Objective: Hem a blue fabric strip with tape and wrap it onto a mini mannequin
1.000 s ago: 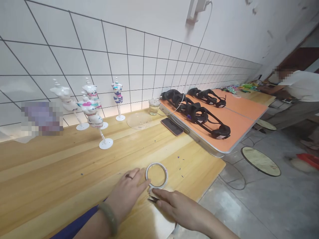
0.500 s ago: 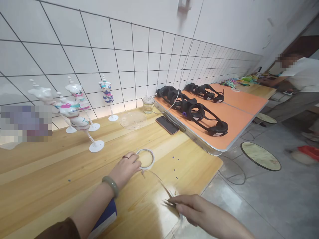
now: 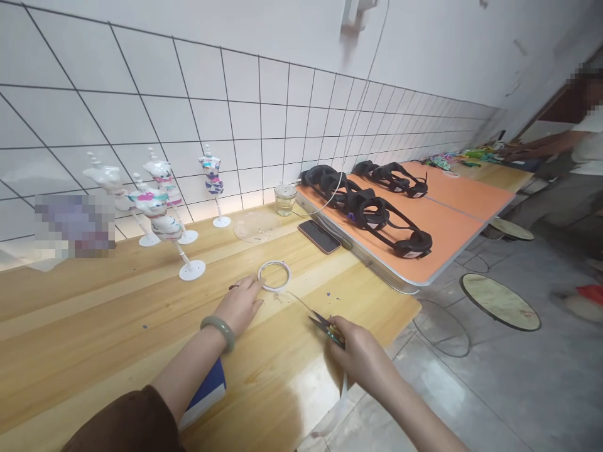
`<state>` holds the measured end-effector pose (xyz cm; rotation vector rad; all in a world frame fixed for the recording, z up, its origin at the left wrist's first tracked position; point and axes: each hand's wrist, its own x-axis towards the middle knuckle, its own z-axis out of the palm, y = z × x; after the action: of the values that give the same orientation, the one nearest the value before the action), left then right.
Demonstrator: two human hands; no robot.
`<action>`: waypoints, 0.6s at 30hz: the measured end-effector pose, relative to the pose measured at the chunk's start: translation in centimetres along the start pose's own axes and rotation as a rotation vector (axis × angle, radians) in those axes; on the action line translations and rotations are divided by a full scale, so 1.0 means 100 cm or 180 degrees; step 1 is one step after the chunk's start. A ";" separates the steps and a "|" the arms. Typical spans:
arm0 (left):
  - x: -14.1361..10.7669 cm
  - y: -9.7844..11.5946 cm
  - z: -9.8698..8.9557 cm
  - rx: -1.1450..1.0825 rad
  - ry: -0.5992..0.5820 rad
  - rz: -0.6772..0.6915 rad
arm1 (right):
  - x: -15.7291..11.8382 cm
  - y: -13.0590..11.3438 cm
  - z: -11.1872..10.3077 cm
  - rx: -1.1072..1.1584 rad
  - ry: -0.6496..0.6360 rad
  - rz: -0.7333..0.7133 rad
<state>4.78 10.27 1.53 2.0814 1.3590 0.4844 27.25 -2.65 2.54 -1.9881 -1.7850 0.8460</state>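
Observation:
A roll of white tape (image 3: 288,279) lies flat on the wooden table. My left hand (image 3: 241,304), with a green bangle at the wrist, rests just left of it, fingers stretched out and fingertips at the roll's rim. My right hand (image 3: 354,344) grips a pair of scissors (image 3: 325,324) by the handles, blades slightly parted and pointing left toward the roll. A thin strip of tape (image 3: 300,302) runs from near the roll to the blades. Below my right hand a pale strip hangs past the table edge.
White mannequin busts (image 3: 162,220) stand at the back left. A clear plastic sheet (image 3: 257,227), a lidded cup (image 3: 285,199) and a phone (image 3: 319,236) lie ahead. Black headsets (image 3: 372,213) sit on an orange table. A blue box (image 3: 207,389) is under my left forearm. Another person is at far right.
My right hand has moved up and left toward the roll with the scissors, which now show more clearly. My left hand has shifted slightly, and its fingers reach less into the roll. The view has turned a little.

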 end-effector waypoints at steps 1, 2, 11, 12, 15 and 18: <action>-0.006 0.003 0.000 -0.0243 -0.0005 -0.0181 | -0.001 0.000 -0.003 0.0044 -0.0084 -0.0050; -0.013 0.007 0.001 -0.0512 -0.0022 -0.0397 | -0.003 -0.001 -0.004 0.0121 -0.0213 -0.0124; -0.049 0.055 0.054 -0.3378 -0.0652 -0.1876 | -0.013 -0.030 -0.013 0.0645 -0.1120 -0.1027; -0.051 0.053 0.053 -0.3565 -0.0616 -0.1945 | -0.006 -0.029 -0.018 0.0548 -0.1024 -0.1125; -0.058 0.042 0.044 -0.3958 -0.0514 -0.2117 | 0.018 -0.023 -0.026 0.0031 -0.0542 -0.1129; -0.068 0.034 0.035 -0.4186 -0.0398 -0.2150 | 0.039 -0.023 -0.021 -0.0438 -0.0361 -0.1158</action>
<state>6.42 2.06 1.21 0.5439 1.0654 0.6585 26.90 1.79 4.75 -1.6398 -2.2330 0.7456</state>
